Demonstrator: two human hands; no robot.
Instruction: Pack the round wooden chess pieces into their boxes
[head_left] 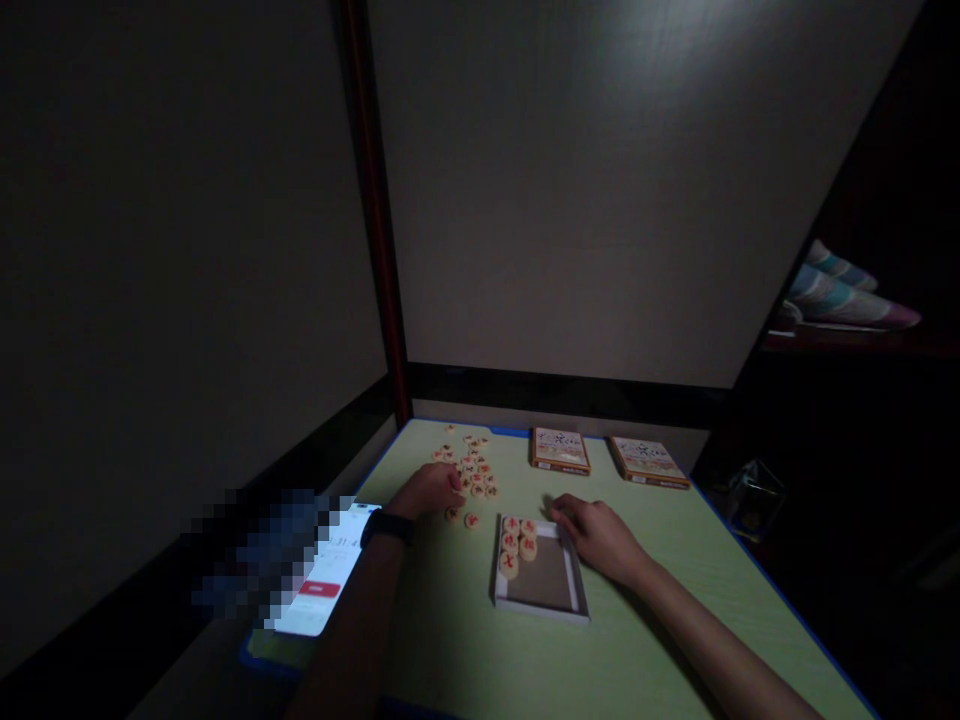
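My left hand [437, 487], a dark band on its wrist, reaches to the loose xiangqi pieces [478, 478] on the left of the table. Its fingers are curled together, and whatever they hold is hidden. Round and pale, the pieces carry red or dark characters. An open shallow box [544, 608] lies in front of me, with several red-marked xiangqi pieces [510, 542] flat in two columns along its left side. At the box's upper right corner, my right hand [600, 535] has its thumb and fingers closed on the rim.
Two flat printed boxes [560, 450] [648, 461] lie at the table's back edge. A lit phone [330, 570] rests at the left edge, beside my left forearm. Walls rise behind and left of the green table [450, 620]. Patterned fabric [847, 292] lies on a shelf at right.
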